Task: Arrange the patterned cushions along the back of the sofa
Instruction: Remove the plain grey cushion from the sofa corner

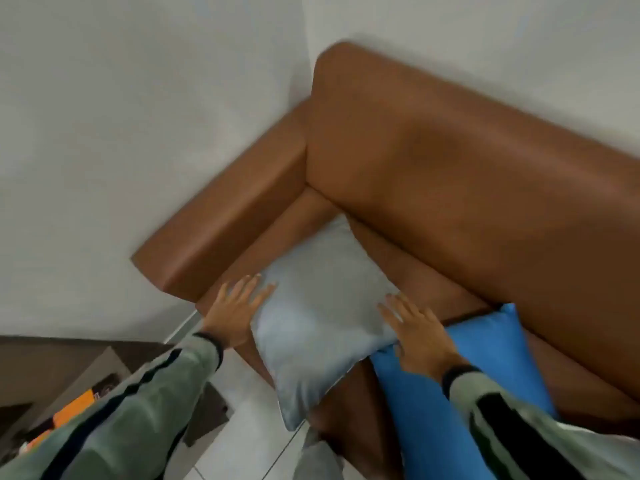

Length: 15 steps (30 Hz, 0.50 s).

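A pale grey-blue cushion (320, 317) lies flat on the seat of the brown leather sofa (450, 174), close to its left armrest. My left hand (235, 308) lies flat against the cushion's left edge, fingers spread. Over the cushion's right corner rests my right hand (414, 332), its fingers also apart. A bright blue cushion (485, 355) lies on the seat to the right, partly under my right hand and sleeve. Neither hand is closed around anything. The frame is blurred and no pattern shows on either cushion.
The sofa stands in a corner against white walls (138, 116). Its armrest (225, 230) runs along the left. A white tiled floor (242, 427) lies in front. A dark wooden shelf unit (52, 375) with an orange item stands at lower left.
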Tool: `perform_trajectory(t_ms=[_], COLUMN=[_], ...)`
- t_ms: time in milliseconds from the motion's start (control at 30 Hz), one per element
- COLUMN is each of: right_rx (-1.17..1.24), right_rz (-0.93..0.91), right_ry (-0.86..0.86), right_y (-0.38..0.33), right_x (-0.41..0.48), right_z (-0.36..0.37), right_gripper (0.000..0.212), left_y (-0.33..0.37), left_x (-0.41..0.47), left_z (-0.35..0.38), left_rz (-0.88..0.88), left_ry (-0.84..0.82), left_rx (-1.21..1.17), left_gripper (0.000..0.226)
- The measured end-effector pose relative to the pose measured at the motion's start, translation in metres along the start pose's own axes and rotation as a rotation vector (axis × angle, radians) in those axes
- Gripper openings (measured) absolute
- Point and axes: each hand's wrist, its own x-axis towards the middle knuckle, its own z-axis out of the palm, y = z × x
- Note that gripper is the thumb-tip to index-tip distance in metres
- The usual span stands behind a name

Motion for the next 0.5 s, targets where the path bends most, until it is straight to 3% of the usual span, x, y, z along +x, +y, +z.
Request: perform_trajectory(t_ms=[133,167,267,300,400,500], right_rx=[-0.065,-0.099,-0.221,-0.224,-0.015,0.42], right_rz=[0.043,0.071,0.166,0.197,0.256,0.233], right_ry=[0.068,0.105,0.144,0.138,0.124,0.242], right_y=[-0.029,-0.032,-0.035,-0.036,-0.025,-0.001], right_x=[0.029,0.037,0.072,0.083,0.105,0.107], right_z=[0.087,0.104,0.12,0.117,0.089,0.04], right_gripper=[0.102,0.099,0.082,0.08,0.083,0.06], left_y=[-0.027,-0.029,-0.028,-0.026,-0.03,-0.042], left_x=[0.02,0.028,0.061,0.07,0.083,0.082], left_z=[0.094,0.116,0.136,0.136,0.11,0.067], left_rz=[-0.114,-0.091,-0.067,-0.071,-0.104,-0.102], left_ry=[-0.017,0.04,0.068,0.081,0.153,0.201], left_rx=[-0.139,-0.104,-0.114,-0.171,-0.457,-0.583], left_gripper=[0.055,0.06,0.107,0.111,0.103,0.092])
